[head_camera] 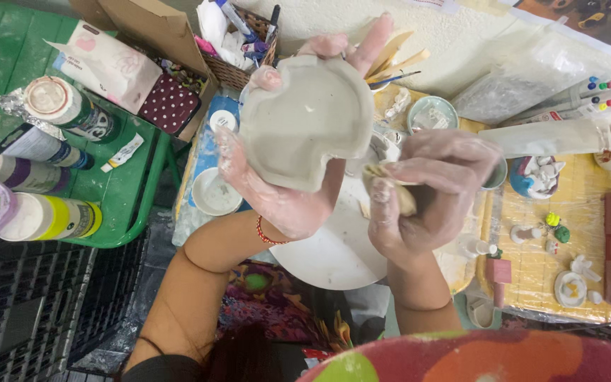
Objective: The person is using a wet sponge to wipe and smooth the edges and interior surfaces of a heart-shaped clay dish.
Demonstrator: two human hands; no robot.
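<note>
Above cluttered tables, left fingers (pixel 249 166) cradle a pale clay dish (pixel 309 117); right fingers (pixel 390 205) pinch a sponge (pixel 394 187).

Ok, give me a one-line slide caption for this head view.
Left hand holds up a pale clay dish while the right hand pinches a small sponge above a round white board.

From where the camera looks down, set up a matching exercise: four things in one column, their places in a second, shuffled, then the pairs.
Things:
1. grey clay dish
2. yellowish sponge
3. wicker basket
4. white round board

Places:
A. at the top, holding pens and cloth
B. pinched in the right hand
C. below both hands, over the lap
D. propped on the left hand

Pairs: 1-D, 2-B, 3-A, 4-C
</note>
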